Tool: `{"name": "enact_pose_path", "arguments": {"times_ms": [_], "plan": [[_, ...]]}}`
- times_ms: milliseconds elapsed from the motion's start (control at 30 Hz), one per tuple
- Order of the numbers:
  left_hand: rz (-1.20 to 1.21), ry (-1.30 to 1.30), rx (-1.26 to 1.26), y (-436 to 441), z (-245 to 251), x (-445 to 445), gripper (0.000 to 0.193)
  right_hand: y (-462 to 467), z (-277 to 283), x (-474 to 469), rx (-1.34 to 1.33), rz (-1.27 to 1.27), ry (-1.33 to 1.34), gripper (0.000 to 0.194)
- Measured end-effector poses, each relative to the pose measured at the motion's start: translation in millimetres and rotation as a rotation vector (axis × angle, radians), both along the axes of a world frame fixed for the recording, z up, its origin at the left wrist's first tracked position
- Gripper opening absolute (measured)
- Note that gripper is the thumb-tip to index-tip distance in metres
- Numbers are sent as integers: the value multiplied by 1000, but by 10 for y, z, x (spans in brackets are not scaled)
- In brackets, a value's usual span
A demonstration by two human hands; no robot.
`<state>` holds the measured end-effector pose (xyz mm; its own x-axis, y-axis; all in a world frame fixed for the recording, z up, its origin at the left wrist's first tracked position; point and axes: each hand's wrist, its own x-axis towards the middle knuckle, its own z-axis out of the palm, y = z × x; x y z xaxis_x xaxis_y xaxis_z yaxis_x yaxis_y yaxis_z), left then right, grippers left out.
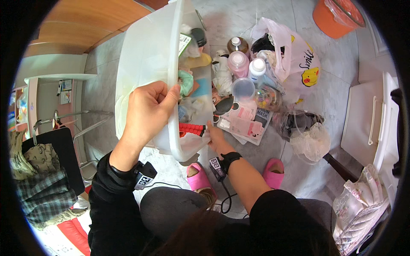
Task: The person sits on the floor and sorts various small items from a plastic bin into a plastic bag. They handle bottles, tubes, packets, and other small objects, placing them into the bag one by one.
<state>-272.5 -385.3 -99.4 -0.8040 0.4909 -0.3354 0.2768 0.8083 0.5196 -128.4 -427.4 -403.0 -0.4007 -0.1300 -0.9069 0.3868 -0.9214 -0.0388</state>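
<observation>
A large translucent plastic storage bin point(144, 54) is tipped on its side, its mouth toward the right. My left hand point(147, 110) grips its upper rim, thumb over the edge. My right hand point(217, 138) holds the bin's lower rim at the near corner, with its fingers partly hidden. Inside lie a red ribbed object point(192, 129), a mint-green scrunchie point(185, 83), a yellow item point(201, 60) and a black-capped container point(198, 36). Just outside the mouth are a black eye mask point(224, 105) and pink packets point(245, 124).
Bottles with white caps point(238, 62), a clear round tub point(243, 89) and a jar of colourful bits point(268, 97) stand on the tiled floor. Beyond are a filled plastic bag point(293, 64), an orange bucket point(336, 19) and white drawers point(362, 118). A chair with clothes point(48, 166) stands left.
</observation>
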Motion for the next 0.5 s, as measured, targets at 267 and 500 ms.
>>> {"name": "enact_pose_path", "arguments": {"times_ms": [267,500], "plan": [[-119,40,-65,194,-5,-30,34,-58,-87,-113,-178,-59,96,41],[-93,-26,-58,363,-3,33,32,-218,-259,-209,-282,-20,114,43]]}}
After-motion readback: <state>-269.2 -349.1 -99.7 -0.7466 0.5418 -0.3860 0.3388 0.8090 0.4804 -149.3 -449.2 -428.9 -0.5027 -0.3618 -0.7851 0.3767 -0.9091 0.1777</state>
